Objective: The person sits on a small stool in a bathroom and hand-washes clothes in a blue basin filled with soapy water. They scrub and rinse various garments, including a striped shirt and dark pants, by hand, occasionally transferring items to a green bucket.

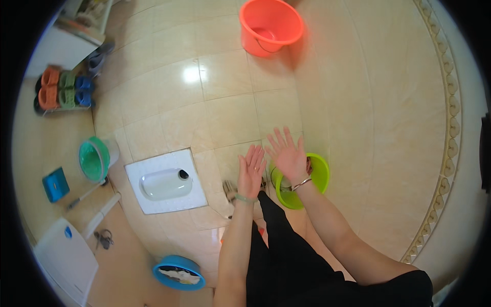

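Both of my hands are held out in front of me over the tiled floor, with nothing in them. My left hand (251, 171) is palm up, its fingers stretched out, and a pale green bangle (246, 198) circles the wrist. Beside it, my right hand (288, 157) has its fingers spread apart, with a silver-coloured bracelet (302, 184) at the wrist. Below my right hand stands a lime green bucket (320, 176), partly covered by the hand and forearm. Some items show inside it, too unclear to name.
A red bucket (271, 25) stands far ahead by the wall. To the left lie a white squat toilet (166, 183), a green-lined bin (94, 158), a shoe rack with orange, green and blue slippers (67, 89), and a blue basin (162, 279) holding cloth. A white cistern (66, 258) hangs at lower left.
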Tool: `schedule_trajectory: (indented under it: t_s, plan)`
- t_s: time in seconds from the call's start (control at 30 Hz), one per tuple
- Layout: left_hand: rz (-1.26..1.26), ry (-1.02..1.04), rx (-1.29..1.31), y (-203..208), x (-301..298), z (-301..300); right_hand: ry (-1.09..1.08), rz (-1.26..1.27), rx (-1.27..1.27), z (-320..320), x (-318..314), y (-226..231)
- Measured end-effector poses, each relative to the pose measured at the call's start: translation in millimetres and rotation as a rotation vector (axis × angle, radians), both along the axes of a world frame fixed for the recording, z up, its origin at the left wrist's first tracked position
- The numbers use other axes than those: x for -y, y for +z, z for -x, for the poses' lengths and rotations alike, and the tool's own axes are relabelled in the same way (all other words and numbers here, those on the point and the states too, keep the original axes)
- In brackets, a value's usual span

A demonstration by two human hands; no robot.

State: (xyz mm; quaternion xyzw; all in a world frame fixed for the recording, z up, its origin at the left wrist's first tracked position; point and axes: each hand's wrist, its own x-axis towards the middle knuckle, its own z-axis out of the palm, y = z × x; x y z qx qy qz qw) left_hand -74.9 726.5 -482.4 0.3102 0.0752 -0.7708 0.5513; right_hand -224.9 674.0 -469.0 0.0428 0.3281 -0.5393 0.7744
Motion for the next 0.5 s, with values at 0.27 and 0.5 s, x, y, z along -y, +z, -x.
schedule_trajectory:
  t_s: [0.27,0.5]
  plan:
    - [0.000,-0.086,-0.065,-28,187,7,-0.168,0.095,0.032,14,151,-39]
    - [0.052,-0.112,-0.091,-75,311,-14,-0.321,0.143,0.014,5,318,-126]
